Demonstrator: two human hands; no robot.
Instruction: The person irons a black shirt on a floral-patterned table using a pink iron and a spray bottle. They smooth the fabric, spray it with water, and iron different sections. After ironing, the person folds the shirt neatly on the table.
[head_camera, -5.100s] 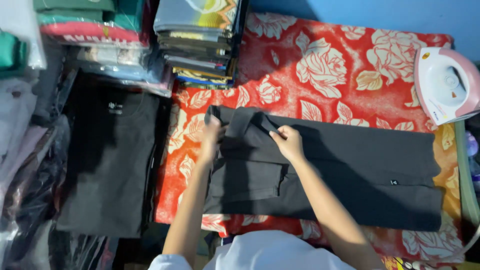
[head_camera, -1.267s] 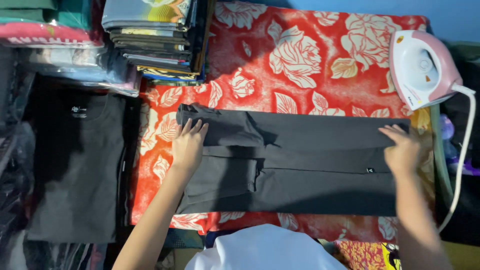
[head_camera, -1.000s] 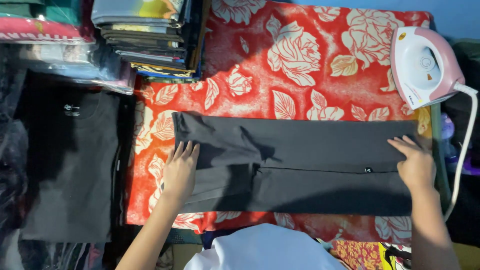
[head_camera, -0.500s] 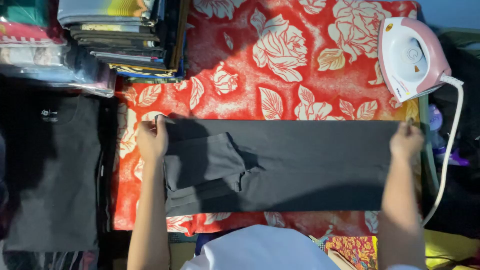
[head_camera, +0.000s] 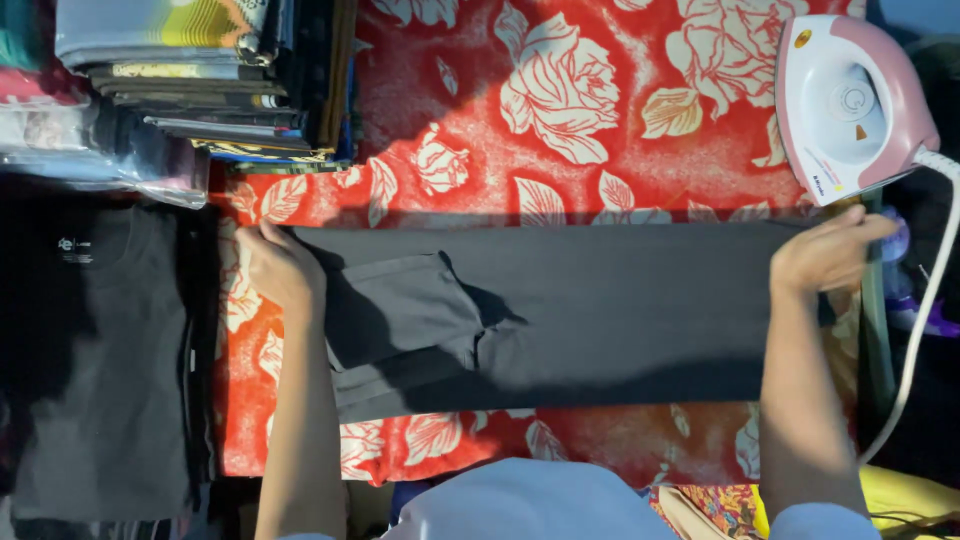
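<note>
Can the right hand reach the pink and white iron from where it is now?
Probably yes. The right hand grips the dark garment at its end, just below the iron, with nothing between them; it must release the cloth first.

The left hand (head_camera: 280, 268) and the right hand (head_camera: 825, 255) now sit far apart at the two ends of the dark grey folded cloth garment (head_camera: 600, 310); earlier they were close together near its left end; the garment is now pulled long and flat, its top edge straight.
</note>
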